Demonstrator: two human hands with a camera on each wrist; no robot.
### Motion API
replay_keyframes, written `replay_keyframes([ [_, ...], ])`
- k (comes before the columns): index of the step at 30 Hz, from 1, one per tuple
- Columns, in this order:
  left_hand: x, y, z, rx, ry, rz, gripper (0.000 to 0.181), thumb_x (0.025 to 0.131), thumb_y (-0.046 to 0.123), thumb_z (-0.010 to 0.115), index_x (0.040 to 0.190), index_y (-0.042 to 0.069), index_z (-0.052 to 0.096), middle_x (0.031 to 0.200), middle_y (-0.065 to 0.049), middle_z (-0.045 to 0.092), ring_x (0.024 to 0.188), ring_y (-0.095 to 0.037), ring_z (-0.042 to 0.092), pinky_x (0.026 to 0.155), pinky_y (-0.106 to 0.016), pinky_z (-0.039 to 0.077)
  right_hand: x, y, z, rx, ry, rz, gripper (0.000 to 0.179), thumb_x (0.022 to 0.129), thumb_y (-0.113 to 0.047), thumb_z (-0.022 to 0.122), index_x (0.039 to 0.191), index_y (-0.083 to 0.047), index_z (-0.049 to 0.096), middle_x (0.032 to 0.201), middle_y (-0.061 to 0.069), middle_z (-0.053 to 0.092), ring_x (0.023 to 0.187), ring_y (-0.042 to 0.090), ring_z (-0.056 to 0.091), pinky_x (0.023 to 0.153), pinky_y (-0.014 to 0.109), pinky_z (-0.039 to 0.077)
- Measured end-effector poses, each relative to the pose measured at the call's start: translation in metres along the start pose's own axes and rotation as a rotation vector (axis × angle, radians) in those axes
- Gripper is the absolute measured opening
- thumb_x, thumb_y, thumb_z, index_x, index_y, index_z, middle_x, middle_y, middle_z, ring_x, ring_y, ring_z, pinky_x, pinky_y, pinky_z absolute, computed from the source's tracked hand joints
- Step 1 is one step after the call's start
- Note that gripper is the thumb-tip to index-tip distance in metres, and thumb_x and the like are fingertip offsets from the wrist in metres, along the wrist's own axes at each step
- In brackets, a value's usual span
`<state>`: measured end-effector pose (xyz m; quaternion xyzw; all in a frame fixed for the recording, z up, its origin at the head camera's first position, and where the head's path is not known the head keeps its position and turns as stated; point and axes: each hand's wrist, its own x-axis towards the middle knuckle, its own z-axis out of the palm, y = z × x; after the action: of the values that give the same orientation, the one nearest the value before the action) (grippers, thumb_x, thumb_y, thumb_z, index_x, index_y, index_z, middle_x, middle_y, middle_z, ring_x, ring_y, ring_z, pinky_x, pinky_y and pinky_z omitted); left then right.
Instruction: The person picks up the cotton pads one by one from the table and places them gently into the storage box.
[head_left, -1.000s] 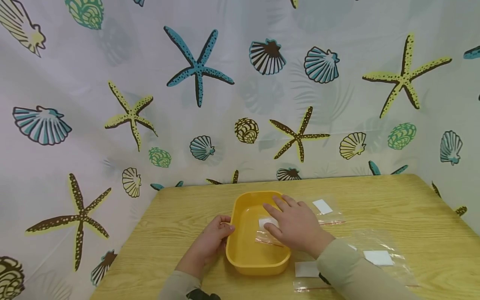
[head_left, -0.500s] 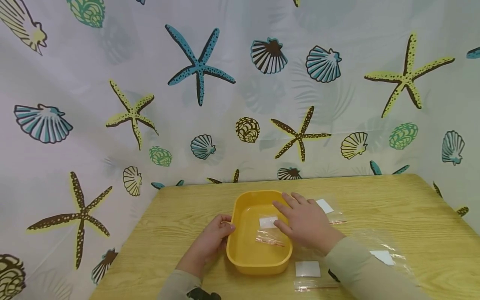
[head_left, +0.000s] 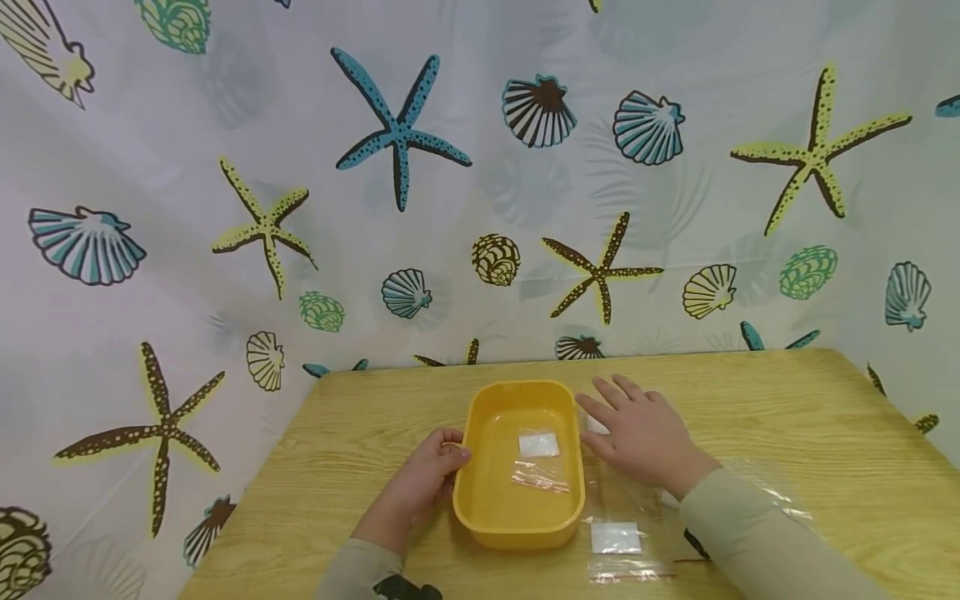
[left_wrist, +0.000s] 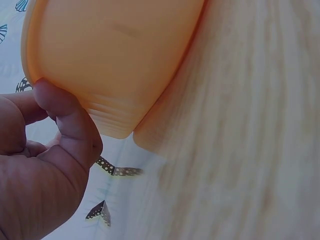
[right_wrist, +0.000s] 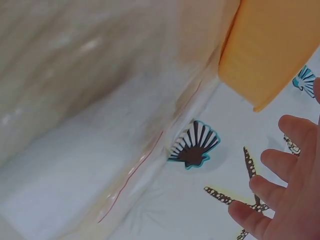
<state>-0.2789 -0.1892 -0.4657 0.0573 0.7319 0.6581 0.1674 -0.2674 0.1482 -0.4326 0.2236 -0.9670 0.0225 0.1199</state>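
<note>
My left hand point(head_left: 423, 471) pinches the left rim of a yellow plastic tub point(head_left: 487, 508) between thumb and fingers. In the left wrist view the thumb and fingertip meet at the tub's edge point(left_wrist: 120, 60). Inside the tub lies a clear zip bag point(head_left: 538, 445) with a white label and a red seal line. Just right of the tub, my right hand point(head_left: 641, 433) hovers with straight, spread fingers and holds nothing. Beneath it, partly covered, are clear bags, one showing a white label point(head_left: 597, 425). The right wrist view shows the bare fingers point(right_wrist: 292, 175) beside the tub.
Another clear zip bag point(head_left: 617, 538) with a white label lies right of the tub's near end. Part of a further clear bag point(head_left: 772, 487) shows beyond the right sleeve. The wooden table point(head_left: 360, 417) ends at a curtain point(head_left: 450, 317) printed with shells and starfish.
My right hand has moved right, from over the tub to beside its right rim, uncovering the bag inside. My left hand keeps its grip, and the tub has barely moved.
</note>
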Motion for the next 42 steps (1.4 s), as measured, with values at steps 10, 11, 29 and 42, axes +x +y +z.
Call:
replay_keyframes([
  [10,0.000,0.000,-0.001,0.001,-0.007,0.004,0.038,0.107,0.013,0.050,0.140,-0.001,0.037,0.114,-0.020,0.060,0.083,-0.019,0.062,0.065,-0.028,0.052,-0.003,0.021,0.008,0.022,-0.007,0.044,0.061,0.103,-0.055,0.046,0.153,-0.021,0.046,0.161,0.013,0.034,0.145,0.041,0.031,0.104,0.065,0.036],
  [11,0.000,0.000,-0.001,0.002,-0.007,0.002,0.038,0.107,0.013,0.050,0.140,-0.001,0.037,0.114,-0.020,0.060,0.083,-0.019,0.062,0.066,-0.029,0.053,-0.004,0.023,0.009,0.020,-0.007,0.045,0.060,0.103,-0.054,0.046,0.153,-0.021,0.047,0.160,0.013,0.035,0.145,0.041,0.032,0.104,0.065,0.036],
  [29,-0.001,0.001,-0.001,-0.019,-0.013,-0.008,0.039,0.107,0.014,0.050,0.141,0.000,0.036,0.112,-0.018,0.058,0.083,-0.021,0.059,0.065,-0.028,0.051,-0.015,0.068,0.017,0.091,-0.051,0.114,0.059,0.105,-0.051,0.044,0.154,-0.018,0.045,0.161,0.017,0.032,0.143,0.046,0.032,0.103,0.068,0.034],
  [42,-0.001,-0.001,-0.003,-0.020,-0.015,-0.008,0.040,0.107,0.014,0.050,0.141,0.000,0.037,0.110,-0.017,0.059,0.083,-0.020,0.060,0.065,-0.029,0.051,-0.020,0.089,0.015,0.130,-0.138,0.152,0.061,0.106,-0.051,0.043,0.156,-0.017,0.041,0.162,0.020,0.028,0.142,0.050,0.030,0.105,0.072,0.027],
])
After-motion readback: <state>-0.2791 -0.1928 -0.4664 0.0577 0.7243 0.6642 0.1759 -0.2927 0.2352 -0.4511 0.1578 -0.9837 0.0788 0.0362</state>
